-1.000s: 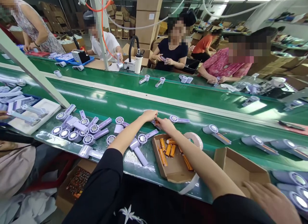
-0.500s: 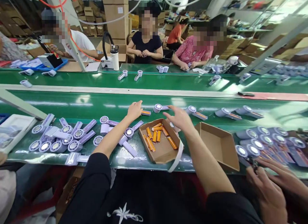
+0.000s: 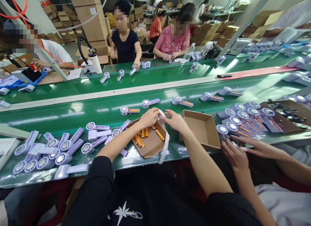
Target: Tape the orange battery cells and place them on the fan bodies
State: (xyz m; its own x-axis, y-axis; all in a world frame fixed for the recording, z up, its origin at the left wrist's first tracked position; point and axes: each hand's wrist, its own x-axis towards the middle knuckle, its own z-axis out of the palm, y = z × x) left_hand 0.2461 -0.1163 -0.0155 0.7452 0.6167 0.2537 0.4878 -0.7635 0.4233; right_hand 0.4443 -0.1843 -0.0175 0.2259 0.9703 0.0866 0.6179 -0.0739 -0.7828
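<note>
My left hand (image 3: 148, 118) and my right hand (image 3: 175, 120) meet over the far edge of a small cardboard box (image 3: 153, 147) that holds several orange batteries (image 3: 142, 139). Between them is a white tape roll (image 3: 161, 115). My left hand's fingers curl against it, and my right hand's thumb and fingers pinch it from the other side. A lavender hand fan with an orange battery in its handle (image 3: 127, 110) lies on the green belt (image 3: 73, 112) just beyond my left hand.
Several lavender fans (image 3: 48, 148) are heaped at the left, and more ride the belt (image 3: 181, 101). An empty cardboard box (image 3: 201, 130) stands to the right. A co-worker's hands (image 3: 234, 153) work at a fan pile (image 3: 239, 119). People sit across the far belt.
Both hands have come back from the belt and closed together on the tape roll above the battery box. The fan with the battery now lies alone on the belt. My view has swung right.
</note>
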